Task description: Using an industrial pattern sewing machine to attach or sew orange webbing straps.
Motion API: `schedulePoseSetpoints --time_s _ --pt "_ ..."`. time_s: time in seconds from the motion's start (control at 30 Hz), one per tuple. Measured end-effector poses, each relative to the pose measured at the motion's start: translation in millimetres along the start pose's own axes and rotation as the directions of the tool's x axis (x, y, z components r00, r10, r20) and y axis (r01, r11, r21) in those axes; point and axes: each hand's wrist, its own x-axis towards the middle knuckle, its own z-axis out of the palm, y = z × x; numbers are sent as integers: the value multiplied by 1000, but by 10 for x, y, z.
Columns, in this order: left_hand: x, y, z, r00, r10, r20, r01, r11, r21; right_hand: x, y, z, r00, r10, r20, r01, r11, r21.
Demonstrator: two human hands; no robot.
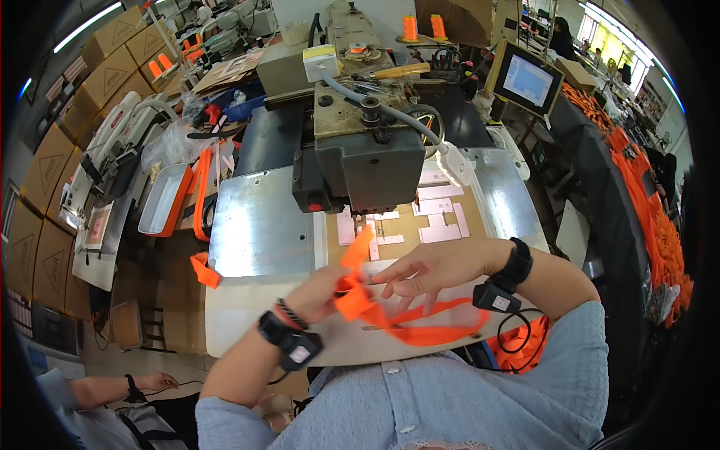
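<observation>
My left hand (318,294) is closed around a bright orange webbing strap (430,334), just in front of the sewing machine's work plate. One end of the strap sticks up past my fingers, and the rest loops to the right across the pale table edge. My right hand (442,271) hovers beside it, palm down, fingers apart and pointing at the left hand, with nothing visible in them. Beyond both hands lies a tan template board (405,225) with pink strips (441,227), partly under the dark sewing machine head (367,169).
An orange-rimmed white tray (165,196) stands on the left bench beside hanging orange strap. More orange strap (525,346) is heaped below the table edge at right. A screen (525,79) stands back right. Another person's hand (159,381) shows at lower left.
</observation>
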Motion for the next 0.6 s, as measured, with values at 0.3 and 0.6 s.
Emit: schedulePoseSetpoints --time_s 0.3,0.6 --pt "-1266 963 -1092 887 255 -386 83 733 675 -272 382 -8 989 74 -128 -76 997 -17" --pt "-1408 778 -1377 584 768 -262 575 -164 801 -1657 508 570 713 -147 -686 238 971 39"
